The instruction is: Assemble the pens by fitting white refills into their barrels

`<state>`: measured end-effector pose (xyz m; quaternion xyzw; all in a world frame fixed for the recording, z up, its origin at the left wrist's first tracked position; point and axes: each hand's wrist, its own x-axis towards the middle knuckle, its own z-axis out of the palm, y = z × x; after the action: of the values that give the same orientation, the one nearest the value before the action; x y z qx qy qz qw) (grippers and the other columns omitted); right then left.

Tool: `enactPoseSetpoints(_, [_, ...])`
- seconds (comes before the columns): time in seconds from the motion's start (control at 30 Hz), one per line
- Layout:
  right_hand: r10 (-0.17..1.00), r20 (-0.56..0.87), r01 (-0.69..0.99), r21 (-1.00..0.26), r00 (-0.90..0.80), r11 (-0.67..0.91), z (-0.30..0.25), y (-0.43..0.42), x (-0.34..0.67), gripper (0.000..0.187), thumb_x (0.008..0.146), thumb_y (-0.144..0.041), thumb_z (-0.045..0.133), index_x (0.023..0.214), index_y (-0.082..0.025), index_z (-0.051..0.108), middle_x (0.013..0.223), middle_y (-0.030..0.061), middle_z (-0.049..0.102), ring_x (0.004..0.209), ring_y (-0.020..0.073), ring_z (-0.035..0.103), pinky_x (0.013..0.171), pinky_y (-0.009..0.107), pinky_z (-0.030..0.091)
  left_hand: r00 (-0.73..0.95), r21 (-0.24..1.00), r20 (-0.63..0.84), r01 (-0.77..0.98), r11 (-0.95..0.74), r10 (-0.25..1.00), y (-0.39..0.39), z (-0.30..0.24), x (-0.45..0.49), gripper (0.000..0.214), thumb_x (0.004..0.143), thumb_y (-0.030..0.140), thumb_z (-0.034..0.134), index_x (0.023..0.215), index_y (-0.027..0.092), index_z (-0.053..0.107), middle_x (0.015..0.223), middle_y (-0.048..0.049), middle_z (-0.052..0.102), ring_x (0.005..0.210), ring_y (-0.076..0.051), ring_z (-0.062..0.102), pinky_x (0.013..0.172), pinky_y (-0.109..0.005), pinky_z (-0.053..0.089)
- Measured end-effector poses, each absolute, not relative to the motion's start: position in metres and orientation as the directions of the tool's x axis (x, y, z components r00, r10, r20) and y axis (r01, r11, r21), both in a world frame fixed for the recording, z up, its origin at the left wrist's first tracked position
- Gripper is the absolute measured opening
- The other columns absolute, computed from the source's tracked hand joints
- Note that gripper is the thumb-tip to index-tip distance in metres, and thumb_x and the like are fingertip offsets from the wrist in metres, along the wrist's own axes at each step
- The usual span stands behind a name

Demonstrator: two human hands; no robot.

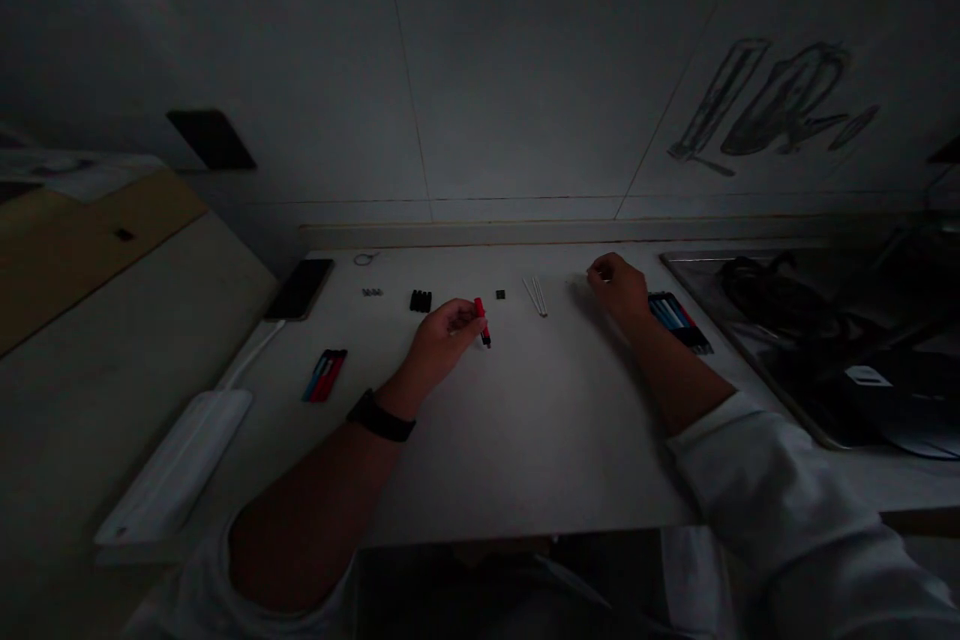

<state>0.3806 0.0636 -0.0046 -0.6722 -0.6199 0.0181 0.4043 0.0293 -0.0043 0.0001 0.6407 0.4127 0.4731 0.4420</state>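
My left hand (448, 328) pinches a red pen barrel (481, 307) with a black lower end, tilted over the middle of the white table. My right hand (619, 286) is raised to the right of some thin white refills (536, 296), its fingers curled together; I cannot make out what is in them. Between the hands lie small dark pieces (500, 294). Beyond my left hand is a row of short black cylinders (421, 301), with several tiny silvery parts (372, 292) further left. Blue and red pen barrels (325, 376) lie near my left forearm.
A group of pens (679, 320) lies beside my right wrist. At the left are a dark phone (301, 289), a white power strip (176, 465) with its cable, and a small loop (366, 258). A sink (757, 390) holding dark items borders the table's right side.
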Motion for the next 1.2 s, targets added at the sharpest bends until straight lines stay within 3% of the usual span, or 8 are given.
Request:
enactPoseSetpoints(0.17, [0.864,0.498,0.705,-0.637,0.068,0.312,0.009,0.040,0.341,0.011,0.085,-0.032,0.065,0.091,-0.023,0.065,0.086,0.0045,0.074,0.076,0.0197,0.067,0.075,0.033,0.051,0.234,0.888,0.311,0.274,-0.369,0.921,-0.010,0.004,0.029,0.014,0.090,0.029,0.072,0.101,0.020,0.071,0.097,-0.0046,0.075,0.090,-0.018,0.070,0.092,-0.037,0.056])
enactPoseSetpoints(0.37, [0.820,0.541,0.511,-0.660,-0.186,0.551,0.020,0.002,0.282,0.017,0.096,-0.038,0.063,0.098,-0.024,0.072,0.095,0.0055,0.072,0.083,0.0184,0.067,0.073,0.031,0.054,0.306,0.756,0.412,0.412,-0.509,0.858,-0.017,0.010,0.031,0.013,0.092,0.025,0.072,0.104,0.021,0.072,0.100,-0.0051,0.075,0.091,-0.019,0.071,0.088,-0.037,0.055])
enactPoseSetpoints(0.57, [0.847,0.503,0.427,-0.737,-0.172,0.524,0.020,-0.015,0.263,0.018,0.095,-0.042,0.069,0.099,-0.024,0.073,0.092,0.0045,0.074,0.081,0.0183,0.069,0.075,0.032,0.057,0.379,0.681,0.446,0.444,-0.582,0.811,-0.021,0.016,0.032,0.012,0.094,0.023,0.071,0.105,0.022,0.073,0.100,-0.0061,0.074,0.093,-0.020,0.069,0.087,-0.037,0.055])
enactPoseSetpoints(0.73, [0.815,0.534,0.438,-0.692,-0.224,0.574,0.022,-0.017,0.263,0.017,0.096,-0.041,0.068,0.093,-0.025,0.074,0.089,0.0043,0.074,0.080,0.0183,0.069,0.074,0.031,0.056,0.398,0.654,0.459,0.453,-0.605,0.794,-0.020,0.016,0.032,0.010,0.094,0.024,0.070,0.103,0.022,0.073,0.097,-0.0052,0.073,0.090,-0.020,0.068,0.083,-0.035,0.053])
enactPoseSetpoints(1.2, [0.764,0.556,0.415,-0.641,-0.328,0.645,0.022,-0.020,0.260,0.017,0.097,-0.040,0.069,0.103,-0.025,0.077,0.095,0.0062,0.074,0.083,0.0185,0.069,0.072,0.032,0.056,0.430,0.631,0.478,0.439,-0.640,0.766,-0.023,0.017,0.036,0.009,0.096,0.027,0.069,0.102,0.022,0.072,0.097,-0.0057,0.073,0.092,-0.020,0.068,0.084,-0.036,0.053])
